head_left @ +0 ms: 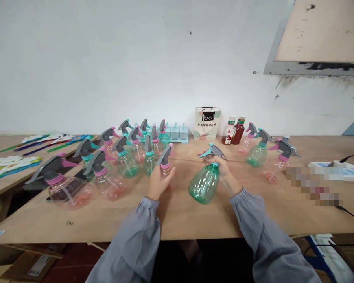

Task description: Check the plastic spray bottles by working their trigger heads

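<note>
My left hand point(160, 181) is wrapped round a pink spray bottle point(165, 166) with a grey and pink trigger head; the hand hides much of its body. In my right hand point(224, 169) is a green spray bottle point(204, 184), gripped near its neck and tilted, its grey and teal head at the top. Left of my hands stand several pink and green spray bottles, among them a large pink one point(73, 192) and a green one point(128, 163). To the right are a green bottle point(256, 154) and a pink bottle point(273, 169).
Against the wall stand a paper bag point(207, 127), two sauce-like bottles point(238, 130) and a light blue rack point(179, 134). A white power strip point(339, 171) with black cables lies at the right of the wooden table point(112, 224). Colourful flat items point(11, 165) lie at the left.
</note>
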`<state>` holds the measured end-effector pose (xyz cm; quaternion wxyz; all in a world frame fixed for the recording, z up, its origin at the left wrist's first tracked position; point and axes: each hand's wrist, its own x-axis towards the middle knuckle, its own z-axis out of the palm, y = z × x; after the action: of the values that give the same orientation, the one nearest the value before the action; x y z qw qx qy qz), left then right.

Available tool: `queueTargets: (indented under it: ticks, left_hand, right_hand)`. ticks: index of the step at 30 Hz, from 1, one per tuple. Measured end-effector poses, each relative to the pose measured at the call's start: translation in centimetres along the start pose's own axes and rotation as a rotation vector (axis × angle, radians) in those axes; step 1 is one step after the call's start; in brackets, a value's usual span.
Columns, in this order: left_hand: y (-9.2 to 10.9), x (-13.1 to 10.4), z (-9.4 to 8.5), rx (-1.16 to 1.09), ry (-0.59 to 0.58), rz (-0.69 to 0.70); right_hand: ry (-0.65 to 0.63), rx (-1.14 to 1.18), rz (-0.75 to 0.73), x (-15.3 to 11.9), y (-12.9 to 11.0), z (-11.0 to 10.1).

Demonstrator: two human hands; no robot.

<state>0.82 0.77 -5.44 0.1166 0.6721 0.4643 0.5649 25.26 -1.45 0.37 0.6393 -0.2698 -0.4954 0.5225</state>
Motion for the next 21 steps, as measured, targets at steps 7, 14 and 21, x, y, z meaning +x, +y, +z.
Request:
queueTargets:
  ticks: [7, 14, 21]
  left_hand:
    - [0.3, -0.5, 1.3, -0.021, -0.062, 0.008]
    - [0.6, -0.5, 1.2, -0.067, -0.074, 0.003]
    - [0.9, -0.5, 1.0, -0.067, -0.090, -0.006]
  right_hand:
    - [-0.027, 0.032, 0.078, -0.2, 0.0, 0.5]
    - [0.063, 0.143, 0.097, -0.4, 0.3, -0.1]
    - [0.019, 0.154, 0.060, -1.1, -0.6, 0.8]
